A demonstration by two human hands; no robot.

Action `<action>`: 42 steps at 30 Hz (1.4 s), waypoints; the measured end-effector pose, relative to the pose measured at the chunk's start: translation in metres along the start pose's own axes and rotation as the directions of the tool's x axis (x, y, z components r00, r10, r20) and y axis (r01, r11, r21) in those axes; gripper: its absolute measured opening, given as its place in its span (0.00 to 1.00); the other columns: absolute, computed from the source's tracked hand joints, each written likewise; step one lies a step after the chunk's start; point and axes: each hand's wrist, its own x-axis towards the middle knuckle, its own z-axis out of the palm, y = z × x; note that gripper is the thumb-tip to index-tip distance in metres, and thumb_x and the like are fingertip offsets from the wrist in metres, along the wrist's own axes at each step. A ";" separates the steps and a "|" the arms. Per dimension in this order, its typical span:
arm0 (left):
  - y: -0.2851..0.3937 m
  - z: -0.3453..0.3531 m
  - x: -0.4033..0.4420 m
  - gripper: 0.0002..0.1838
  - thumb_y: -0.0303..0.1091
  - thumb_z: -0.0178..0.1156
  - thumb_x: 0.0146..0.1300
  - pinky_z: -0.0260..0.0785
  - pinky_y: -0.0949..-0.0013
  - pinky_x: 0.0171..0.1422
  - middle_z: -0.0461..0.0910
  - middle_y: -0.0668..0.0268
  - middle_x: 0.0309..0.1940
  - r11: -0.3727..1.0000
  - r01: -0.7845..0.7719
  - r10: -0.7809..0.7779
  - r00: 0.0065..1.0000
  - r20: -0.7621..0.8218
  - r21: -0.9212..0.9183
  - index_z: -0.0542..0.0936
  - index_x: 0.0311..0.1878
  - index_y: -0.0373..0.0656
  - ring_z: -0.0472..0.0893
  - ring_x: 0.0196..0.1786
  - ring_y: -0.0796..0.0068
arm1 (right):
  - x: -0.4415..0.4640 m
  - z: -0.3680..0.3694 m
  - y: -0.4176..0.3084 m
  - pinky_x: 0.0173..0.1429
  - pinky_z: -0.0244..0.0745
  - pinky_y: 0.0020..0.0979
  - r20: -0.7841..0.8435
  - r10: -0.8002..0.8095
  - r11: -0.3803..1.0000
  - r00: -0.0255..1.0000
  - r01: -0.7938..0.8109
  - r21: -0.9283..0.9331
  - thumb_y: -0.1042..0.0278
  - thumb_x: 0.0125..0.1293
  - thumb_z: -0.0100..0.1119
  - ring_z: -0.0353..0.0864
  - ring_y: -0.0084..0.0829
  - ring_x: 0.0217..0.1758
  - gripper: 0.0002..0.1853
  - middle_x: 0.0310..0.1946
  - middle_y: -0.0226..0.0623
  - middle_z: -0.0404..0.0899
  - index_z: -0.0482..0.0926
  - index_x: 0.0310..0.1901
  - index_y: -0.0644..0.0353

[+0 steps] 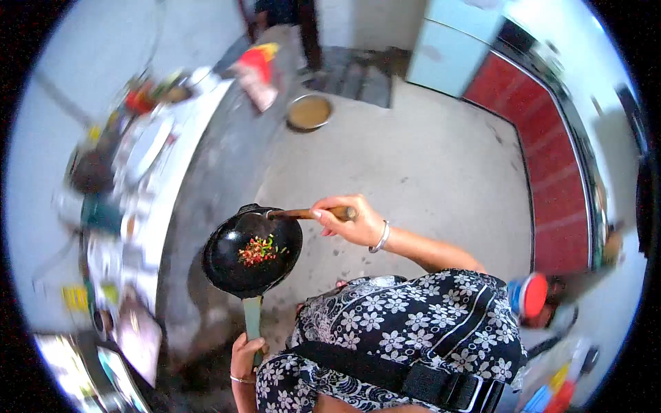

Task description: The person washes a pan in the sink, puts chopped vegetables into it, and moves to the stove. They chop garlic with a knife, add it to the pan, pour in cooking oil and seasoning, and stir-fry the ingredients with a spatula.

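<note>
A black wok (pixel 224 265) with a pale green handle (pixel 253 316) is held up by my left hand (pixel 246 356), whose fingers wrap round the handle's end. Chopped red and green peppers (pixel 257 252) lie in a small heap inside the wok. My right hand (pixel 352 221) grips the wooden handle of a spatula (pixel 295 214). The dark blade of the spatula rests in the wok beside the chopped pieces, close to the rim. Both hands are closed on what they hold.
A long grey counter (pixel 206 165) runs along the left, with a white ledge holding blurred items. A metal basin (pixel 309 113) of brownish liquid stands on the floor. Red cabinets (pixel 540 158) line the right. Another person's dark-clothed legs (pixel 308 34) show at the top.
</note>
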 end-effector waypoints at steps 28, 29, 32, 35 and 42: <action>0.239 0.181 0.245 0.06 0.26 0.56 0.54 0.64 0.77 0.16 0.72 0.65 0.18 0.946 -0.093 -0.091 0.845 0.526 0.312 0.69 0.32 0.38 0.70 0.14 0.79 | 0.089 -0.141 0.022 0.27 0.71 0.31 -0.260 -0.564 0.655 0.784 0.232 -0.720 0.69 0.55 0.61 0.76 0.35 0.25 0.05 0.24 0.39 0.74 0.79 0.33 0.58; 0.264 0.212 0.263 0.06 0.27 0.56 0.54 0.64 0.77 0.16 0.72 0.65 0.18 0.943 -0.081 -0.116 0.832 0.543 0.324 0.69 0.32 0.38 0.70 0.14 0.79 | 0.108 -0.163 0.023 0.25 0.71 0.33 -0.260 -0.561 0.643 0.786 0.217 -0.734 0.67 0.56 0.61 0.74 0.36 0.22 0.06 0.22 0.38 0.71 0.78 0.33 0.57; 0.357 0.310 0.327 0.05 0.27 0.56 0.54 0.64 0.77 0.16 0.71 0.65 0.18 0.933 -0.049 -0.183 0.789 0.586 0.357 0.69 0.31 0.39 0.70 0.14 0.79 | 0.196 -0.260 0.020 0.24 0.71 0.35 -0.231 -0.538 0.581 0.810 0.159 -0.798 0.65 0.57 0.59 0.73 0.37 0.20 0.06 0.23 0.38 0.69 0.76 0.33 0.56; 0.416 0.348 0.365 0.06 0.29 0.56 0.55 0.62 0.76 0.14 0.72 0.63 0.19 0.909 -0.120 -0.165 0.776 0.608 0.399 0.70 0.33 0.38 0.69 0.12 0.77 | 0.248 -0.294 0.015 0.24 0.71 0.36 -0.248 -0.538 0.549 0.806 0.112 -0.829 0.63 0.59 0.58 0.73 0.39 0.20 0.07 0.25 0.39 0.67 0.74 0.35 0.55; 0.423 0.366 0.358 0.06 0.29 0.56 0.55 0.62 0.78 0.15 0.71 0.65 0.18 0.919 -0.229 -0.067 0.713 0.698 0.322 0.71 0.33 0.38 0.69 0.12 0.79 | 0.240 -0.276 0.003 0.27 0.73 0.35 -0.281 -0.570 0.486 0.772 0.041 -0.873 0.58 0.55 0.61 0.76 0.37 0.26 0.14 0.28 0.38 0.69 0.75 0.40 0.54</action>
